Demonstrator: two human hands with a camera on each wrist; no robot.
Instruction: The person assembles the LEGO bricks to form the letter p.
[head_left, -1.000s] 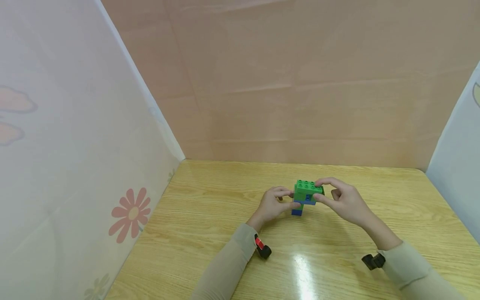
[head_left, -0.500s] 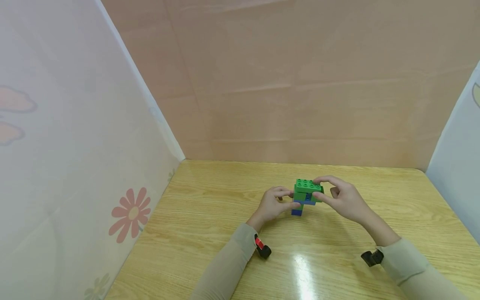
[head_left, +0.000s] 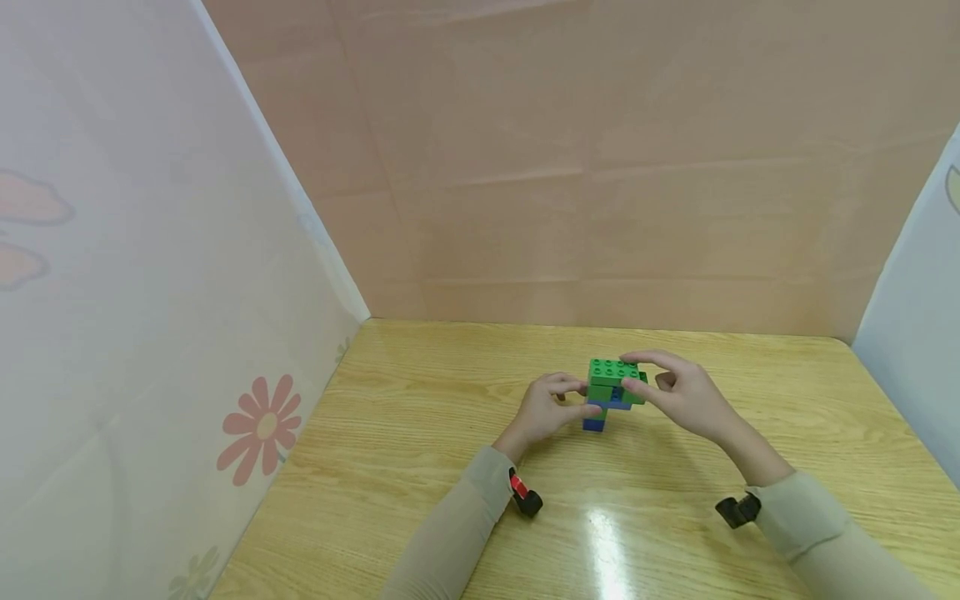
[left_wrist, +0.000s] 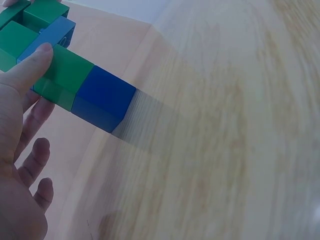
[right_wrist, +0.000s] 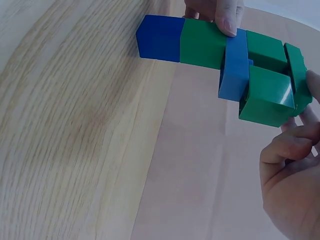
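A small tower of toy building bricks stands on the table, its dark blue brick [head_left: 593, 425] at the bottom. Above that come a green brick [right_wrist: 202, 42], a flat light blue brick [right_wrist: 235, 65] and two green bricks side by side, the outer one [right_wrist: 267, 97] overhanging. My left hand [head_left: 543, 408] pinches the tower around the light blue level, thumb in front. With thumb and forefinger my right hand [head_left: 690, 400] holds the flat studded green brick [head_left: 613, 372] on top. A narrow gap shows beneath it in the right wrist view; whether it is joined, I cannot tell.
The wooden table [head_left: 420, 467] extends around the tower. A tan backdrop [head_left: 480, 208] rises behind its far edge, with a pale flowered sheet [head_left: 150, 292] on the left and another pale sheet [head_left: 915, 333] on the right.
My right hand has shifted slightly left, sliding the top green brick left over the tower, so the right-hand green brick beneath shows more. The left hand and lower bricks have stayed put.
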